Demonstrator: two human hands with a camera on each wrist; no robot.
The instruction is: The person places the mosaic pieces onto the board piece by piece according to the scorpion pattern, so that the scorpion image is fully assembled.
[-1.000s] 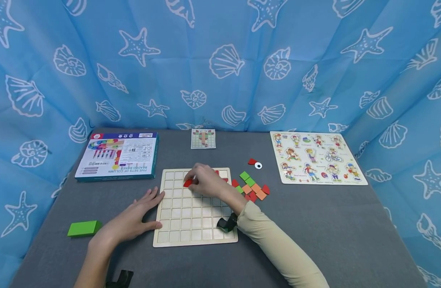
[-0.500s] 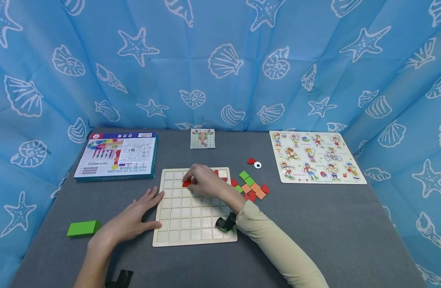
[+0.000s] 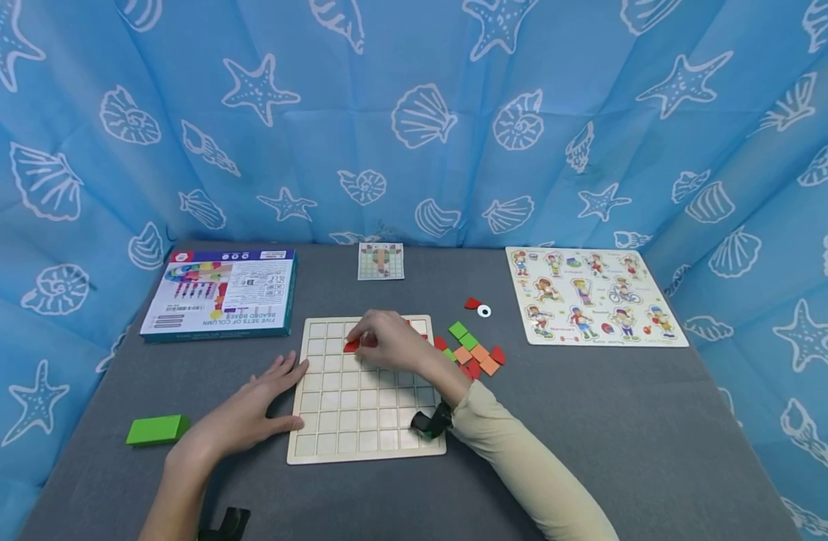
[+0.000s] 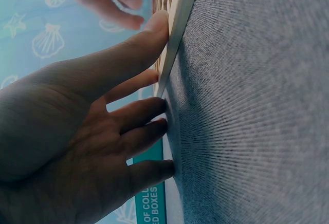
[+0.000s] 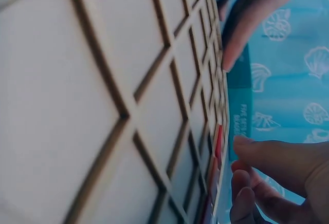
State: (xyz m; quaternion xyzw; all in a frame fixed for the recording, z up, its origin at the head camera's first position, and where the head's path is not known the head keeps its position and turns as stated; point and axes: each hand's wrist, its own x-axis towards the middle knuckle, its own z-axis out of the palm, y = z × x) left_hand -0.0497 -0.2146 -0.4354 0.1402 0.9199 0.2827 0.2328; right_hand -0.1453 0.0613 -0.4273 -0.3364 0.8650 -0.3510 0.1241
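My left hand (image 3: 252,409) lies with fingers extended beside the pale wooden grid board (image 3: 338,421); its thumb and fingertips touch the board's left edge. In the left wrist view the thumb (image 4: 154,26) rests against that edge. My right hand (image 3: 392,342) is over the board's upper part. Thumb and forefinger bend around a small red piece (image 3: 351,346) in the second row from the top. The right wrist view has a red piece (image 5: 218,142) low on the grid by the thumb (image 5: 247,147). The hand hides the cells below it; more red shows beyond the wrist.
Right of the board lie loose red, green and orange pieces (image 3: 478,353), with a white eye disc (image 3: 484,310) farther back. A pattern card (image 3: 381,261) lies behind. A box (image 3: 218,294) and green block (image 3: 158,430) are left; a picture puzzle (image 3: 593,297) is right.
My right hand stays over the same cells and shifts only slightly, its wrist a little to the right. The red piece lies slightly lower in view. My left hand has not moved.
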